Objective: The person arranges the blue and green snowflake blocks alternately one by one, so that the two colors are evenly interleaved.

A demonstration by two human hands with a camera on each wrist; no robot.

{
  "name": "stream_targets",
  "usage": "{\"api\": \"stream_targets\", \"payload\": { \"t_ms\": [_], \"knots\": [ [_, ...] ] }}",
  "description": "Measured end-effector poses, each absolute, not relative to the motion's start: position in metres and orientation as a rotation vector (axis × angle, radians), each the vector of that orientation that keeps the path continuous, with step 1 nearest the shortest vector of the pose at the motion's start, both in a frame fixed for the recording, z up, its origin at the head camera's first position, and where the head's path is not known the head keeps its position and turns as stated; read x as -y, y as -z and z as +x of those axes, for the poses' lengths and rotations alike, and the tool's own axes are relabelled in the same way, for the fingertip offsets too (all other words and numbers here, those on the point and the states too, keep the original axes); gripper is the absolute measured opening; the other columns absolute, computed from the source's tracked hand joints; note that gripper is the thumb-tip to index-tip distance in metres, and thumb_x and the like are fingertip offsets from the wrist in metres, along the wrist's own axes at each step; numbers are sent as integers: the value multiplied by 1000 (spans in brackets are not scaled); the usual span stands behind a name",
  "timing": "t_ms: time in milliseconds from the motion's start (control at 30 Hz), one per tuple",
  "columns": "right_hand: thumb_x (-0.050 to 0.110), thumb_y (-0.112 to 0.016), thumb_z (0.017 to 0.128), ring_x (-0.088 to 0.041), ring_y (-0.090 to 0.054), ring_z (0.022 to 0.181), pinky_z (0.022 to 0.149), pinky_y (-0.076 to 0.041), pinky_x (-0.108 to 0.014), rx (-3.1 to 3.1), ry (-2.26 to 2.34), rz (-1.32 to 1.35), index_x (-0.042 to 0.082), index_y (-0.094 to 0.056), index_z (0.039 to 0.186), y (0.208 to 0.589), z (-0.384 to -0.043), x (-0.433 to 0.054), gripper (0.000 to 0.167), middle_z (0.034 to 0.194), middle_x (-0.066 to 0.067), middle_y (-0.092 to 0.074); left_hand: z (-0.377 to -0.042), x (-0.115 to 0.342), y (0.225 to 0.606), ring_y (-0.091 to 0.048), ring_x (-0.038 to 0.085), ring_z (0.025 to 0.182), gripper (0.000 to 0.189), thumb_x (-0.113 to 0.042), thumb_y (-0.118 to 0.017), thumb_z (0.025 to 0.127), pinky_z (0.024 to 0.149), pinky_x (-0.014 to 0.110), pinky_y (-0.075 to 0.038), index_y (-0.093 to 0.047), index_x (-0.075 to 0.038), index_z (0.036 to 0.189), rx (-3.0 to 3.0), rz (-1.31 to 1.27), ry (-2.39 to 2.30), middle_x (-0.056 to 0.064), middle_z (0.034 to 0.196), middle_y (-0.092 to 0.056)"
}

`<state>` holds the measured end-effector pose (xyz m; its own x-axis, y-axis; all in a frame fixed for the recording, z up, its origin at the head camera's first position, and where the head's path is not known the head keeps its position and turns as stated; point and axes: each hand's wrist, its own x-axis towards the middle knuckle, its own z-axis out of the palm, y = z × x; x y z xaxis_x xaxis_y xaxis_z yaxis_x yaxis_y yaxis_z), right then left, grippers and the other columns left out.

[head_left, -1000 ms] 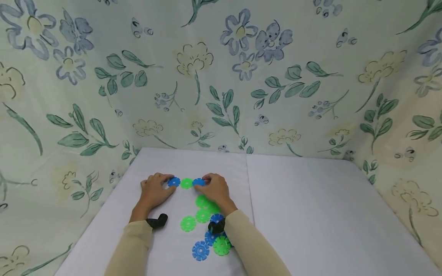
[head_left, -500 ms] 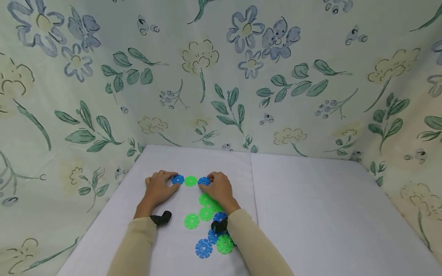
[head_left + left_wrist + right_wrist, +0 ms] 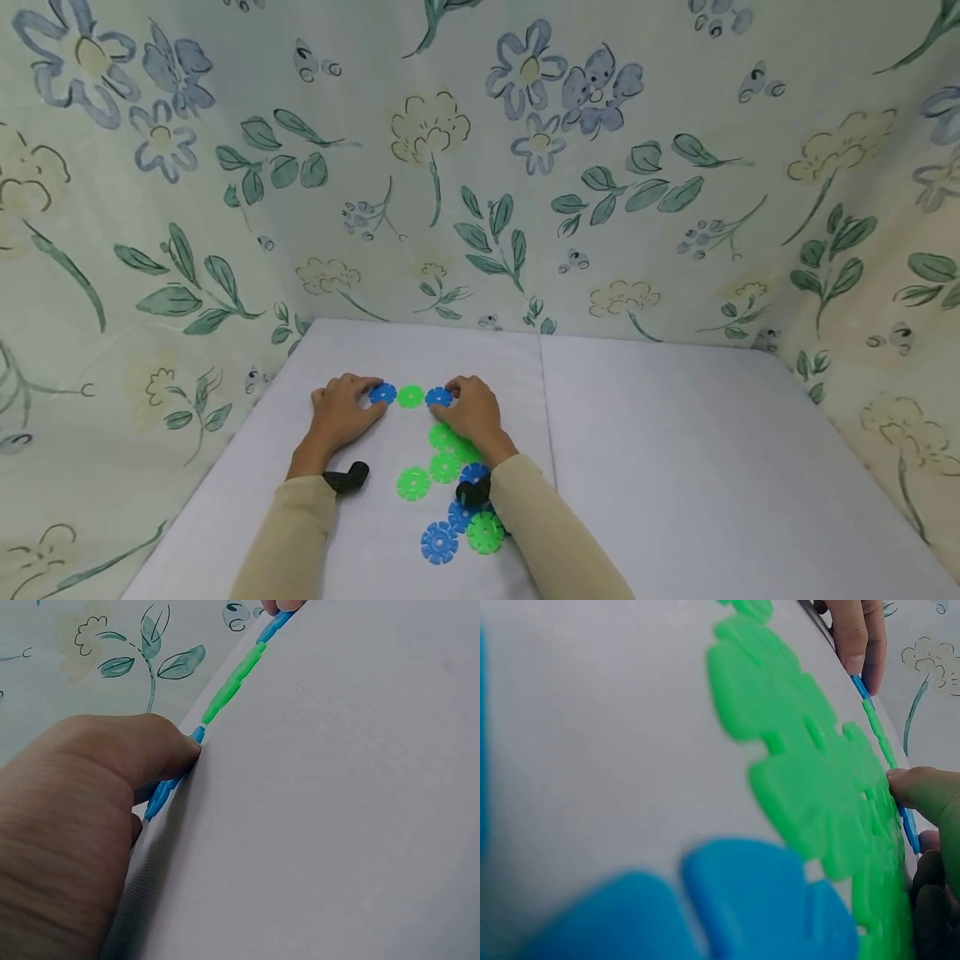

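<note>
Three notched plastic discs lie in a row on the white cloth. My left hand (image 3: 341, 414) pinches the left blue disc (image 3: 383, 394) between thumb and fingers. The right blue disc (image 3: 438, 397) is held at its right side by the thumb and fingers of my right hand (image 3: 472, 412). Between them sits a green disc (image 3: 410, 397), touched by neither hand. In the left wrist view the row appears nearly edge-on, with the green disc (image 3: 231, 686) beyond my thumb. Part of each blue disc is hidden by the fingers.
Loose green discs (image 3: 445, 467) lie close below my right hand, some overlapping. Nearer are several blue discs (image 3: 439, 542) and a green disc (image 3: 486, 532), partly under the right forearm. A seam crosses the white tabletop (image 3: 675, 467); floral cloth (image 3: 465, 167) hangs behind it.
The head view has shifted slightly. Both hands keep their hold on the blue discs, and the right blue disc shows a little more fully than a second ago.
</note>
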<state>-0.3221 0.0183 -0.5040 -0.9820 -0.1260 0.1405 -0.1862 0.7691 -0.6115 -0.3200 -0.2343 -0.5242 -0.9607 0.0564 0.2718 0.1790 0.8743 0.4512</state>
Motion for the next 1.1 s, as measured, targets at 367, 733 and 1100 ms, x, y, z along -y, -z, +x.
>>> {"api": "stream_targets", "payload": {
  "t_ms": [367,733,1100],
  "knots": [
    [46,-80,82,-16,-59,89,83,-51,-36,2906,-964,284,14,-72,116,506,-320,-22,48,103,-3,-65,-320,234,533,-54,35,113,46,-45,-69,86,94,59,-25,-68,-26,128,2783,-172,707,10,121,-64],
    [46,-81,81,-15,-59,89,80,-50,-37,2931,-1001,286,18,-70,121,504,-321,-29,50,105,-1,-66,-321,229,538,-54,34,114,47,-45,-69,86,94,58,-25,-67,-27,129,2796,-170,729,8,122,-63],
    [32,-72,92,-17,-56,79,71,-46,-33,2818,-1178,333,16,-69,124,481,-320,-36,36,101,-2,-66,-322,237,526,-52,35,115,46,-45,-68,87,95,59,-23,-66,-27,129,2805,-180,713,11,122,-62]
  ]
}}
